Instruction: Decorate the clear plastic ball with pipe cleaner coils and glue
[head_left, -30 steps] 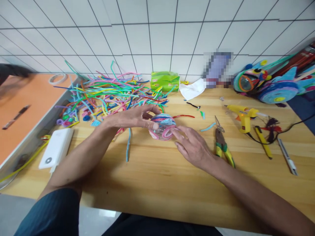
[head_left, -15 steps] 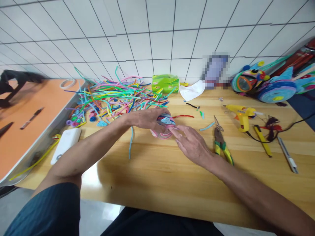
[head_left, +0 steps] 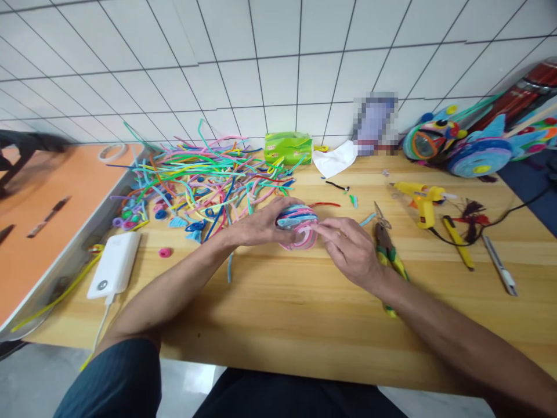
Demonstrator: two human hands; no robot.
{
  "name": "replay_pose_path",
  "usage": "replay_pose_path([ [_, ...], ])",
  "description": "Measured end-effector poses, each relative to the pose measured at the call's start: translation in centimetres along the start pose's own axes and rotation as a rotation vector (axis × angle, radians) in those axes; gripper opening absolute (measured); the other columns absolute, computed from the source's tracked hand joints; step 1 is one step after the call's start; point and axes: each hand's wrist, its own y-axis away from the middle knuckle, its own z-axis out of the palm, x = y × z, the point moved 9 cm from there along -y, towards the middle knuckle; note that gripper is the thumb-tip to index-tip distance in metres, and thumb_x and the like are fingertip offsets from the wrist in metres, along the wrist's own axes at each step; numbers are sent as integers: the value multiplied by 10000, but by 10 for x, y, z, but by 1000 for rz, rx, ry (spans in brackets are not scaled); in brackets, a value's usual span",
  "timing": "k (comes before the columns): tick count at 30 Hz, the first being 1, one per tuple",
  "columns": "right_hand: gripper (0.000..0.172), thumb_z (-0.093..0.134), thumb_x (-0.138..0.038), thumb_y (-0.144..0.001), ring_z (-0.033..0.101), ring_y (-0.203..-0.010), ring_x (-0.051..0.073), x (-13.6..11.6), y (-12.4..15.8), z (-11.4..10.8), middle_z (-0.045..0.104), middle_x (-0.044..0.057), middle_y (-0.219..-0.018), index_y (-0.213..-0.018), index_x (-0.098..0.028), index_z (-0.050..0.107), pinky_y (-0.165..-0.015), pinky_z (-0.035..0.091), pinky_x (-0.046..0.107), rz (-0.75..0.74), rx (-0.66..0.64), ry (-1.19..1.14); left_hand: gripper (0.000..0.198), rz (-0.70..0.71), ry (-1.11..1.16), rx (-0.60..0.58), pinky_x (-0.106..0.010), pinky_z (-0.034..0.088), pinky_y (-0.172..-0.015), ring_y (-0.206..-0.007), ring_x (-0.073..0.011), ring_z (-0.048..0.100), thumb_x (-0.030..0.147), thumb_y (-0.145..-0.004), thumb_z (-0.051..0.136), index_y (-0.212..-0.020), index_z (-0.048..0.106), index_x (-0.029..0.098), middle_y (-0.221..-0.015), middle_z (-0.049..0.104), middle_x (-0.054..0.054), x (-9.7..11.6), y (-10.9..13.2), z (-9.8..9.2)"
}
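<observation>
A small round ball point(head_left: 300, 226) wrapped in pink, blue and purple pipe cleaners rests on the wooden table point(head_left: 278, 313). My left hand point(head_left: 256, 223) cups its left side with curled fingers. My right hand point(head_left: 352, 249) holds its right side, fingertips pinching a pink strand at the ball's lower edge. A big heap of coloured pipe cleaners point(head_left: 204, 174) lies just behind my left hand.
Pliers with yellow-green handles point(head_left: 387, 247) lie under my right wrist. A yellow glue gun point(head_left: 420, 200), its black cord, a yellow tool point(head_left: 456, 235) and a knife point(head_left: 498, 264) sit to the right. A white power bank point(head_left: 114, 264) lies at left, a green tissue pack point(head_left: 289, 148) at the back.
My right hand has closed in on the ball from flat and spread to pinching a pink strand. My left hand has shifted round the ball's left side. The view has shifted a little.
</observation>
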Motion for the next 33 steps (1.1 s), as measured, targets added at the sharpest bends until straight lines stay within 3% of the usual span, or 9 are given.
replay_pose_path([
  [5, 277, 634, -128, -1022, 758, -965, 217, 8, -1, 0, 806, 74, -1080, -1194, -265, 802, -863, 633, 392, 115, -10, -65, 637, 22, -15, 14, -526, 523, -1162, -1295, -322, 635, 496, -859, 836, -1414, 625, 264, -1361, 646, -109, -6, 5, 6],
  [13, 68, 723, -178, -1009, 746, -859, 197, 4, -8, -3, 782, 44, -912, -1009, -236, 758, -785, 602, 338, 147, 34, -166, 645, 41, -32, -25, -533, 469, -1224, -1359, -336, 575, 532, -909, 782, -1460, 596, 254, -1406, 601, -122, 4, 7, 16],
  [17, 74, 732, -195, -1004, 731, -818, 205, 3, -10, -2, 763, 31, -863, -955, -250, 720, -750, 583, 343, 150, 29, -158, 658, -10, -26, -26, -516, 440, -1254, -1388, -339, 558, 557, -927, 751, -1478, 579, 241, -1433, 576, -127, 4, 8, 17],
  [26, 59, 726, -207, -1004, 727, -861, 220, 2, -9, -1, 763, 35, -896, -976, -253, 703, -797, 566, 375, 130, 25, -98, 622, 33, -46, 10, -499, 477, -1211, -1330, -321, 595, 558, -943, 723, -1423, 549, 203, -1397, 605, -139, 8, 9, 20],
  [33, 178, 784, -247, -936, 718, -1069, 304, -7, -16, -31, 774, 83, -1127, -1099, -272, 718, -956, 513, 496, 59, 128, 182, 573, 60, -3, 139, -483, 528, -1125, -1235, -295, 631, 520, -905, 770, -1351, 560, 228, -1303, 628, -108, 0, 8, 14],
])
